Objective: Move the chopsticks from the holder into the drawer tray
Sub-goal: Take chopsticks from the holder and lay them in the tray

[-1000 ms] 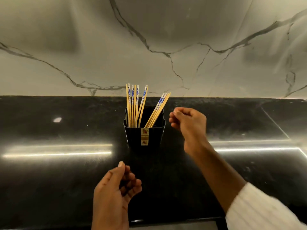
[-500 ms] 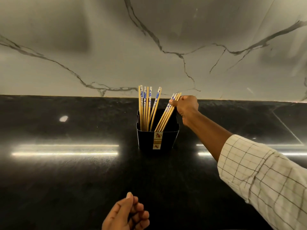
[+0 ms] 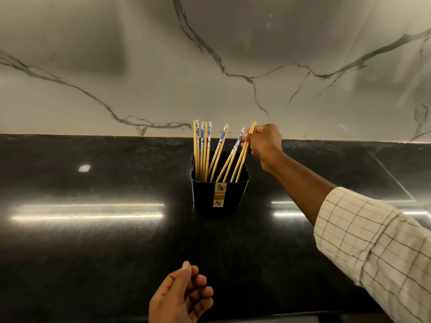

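A black square holder (image 3: 220,194) with a small label stands on the dark countertop (image 3: 93,252). Several bamboo chopsticks (image 3: 202,150) with blue-and-white tops stand in it, some upright at the left, others leaning right. My right hand (image 3: 262,143) is at the holder's upper right, fingers pinched on the tops of the rightmost leaning chopsticks (image 3: 242,157), whose lower ends are still inside the holder. My left hand (image 3: 180,297) hovers low near the counter's front edge, fingers loosely curled, holding nothing. No drawer or tray is in view.
A white marble backsplash (image 3: 210,78) with dark veins rises behind the counter. Bright light streaks reflect on the glossy counter at both sides of the holder. The counter's front edge runs along the bottom of the view.
My right hand reached from in front of the holder to the rightmost chopsticks and closed on their tops, lifting them slightly. My left hand dropped lower in view.
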{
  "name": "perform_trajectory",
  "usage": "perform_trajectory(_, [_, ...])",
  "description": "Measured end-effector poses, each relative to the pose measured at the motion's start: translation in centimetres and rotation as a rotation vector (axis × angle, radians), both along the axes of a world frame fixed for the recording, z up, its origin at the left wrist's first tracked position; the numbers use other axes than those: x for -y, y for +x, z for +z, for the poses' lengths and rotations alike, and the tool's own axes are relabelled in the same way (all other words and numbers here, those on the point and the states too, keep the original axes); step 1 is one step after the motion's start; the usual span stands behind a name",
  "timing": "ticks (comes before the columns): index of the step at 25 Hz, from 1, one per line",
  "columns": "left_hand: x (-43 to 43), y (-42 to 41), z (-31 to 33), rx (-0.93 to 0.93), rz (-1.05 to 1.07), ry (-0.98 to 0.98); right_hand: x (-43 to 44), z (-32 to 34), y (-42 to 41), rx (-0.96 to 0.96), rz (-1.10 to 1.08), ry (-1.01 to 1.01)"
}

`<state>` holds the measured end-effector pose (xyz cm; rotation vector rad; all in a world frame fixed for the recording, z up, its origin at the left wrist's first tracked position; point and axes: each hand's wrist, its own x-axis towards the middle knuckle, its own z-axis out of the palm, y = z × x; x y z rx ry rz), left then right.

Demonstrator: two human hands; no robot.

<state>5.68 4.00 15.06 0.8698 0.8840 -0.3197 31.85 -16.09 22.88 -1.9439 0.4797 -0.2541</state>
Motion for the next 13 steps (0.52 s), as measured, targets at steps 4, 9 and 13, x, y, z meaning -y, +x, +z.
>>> perform_trajectory(4, [1.8, -0.9, 1.4, 0.084, -0.028, -0.023, 0.9, 2.8, -3.7, 0.216, -0.064, 0.062])
perform_trajectory(9, [3.9, -1.8, 2.9, 0.181, -0.102, -0.055, 0.7, 6.9, -14.9, 0.729, 0.121, 0.137])
perform_trajectory(13, [5.5, -3.4, 4.7, 0.219, -0.135, -0.353, -0.8, 3.5, -28.6, 0.832, 0.522, -0.195])
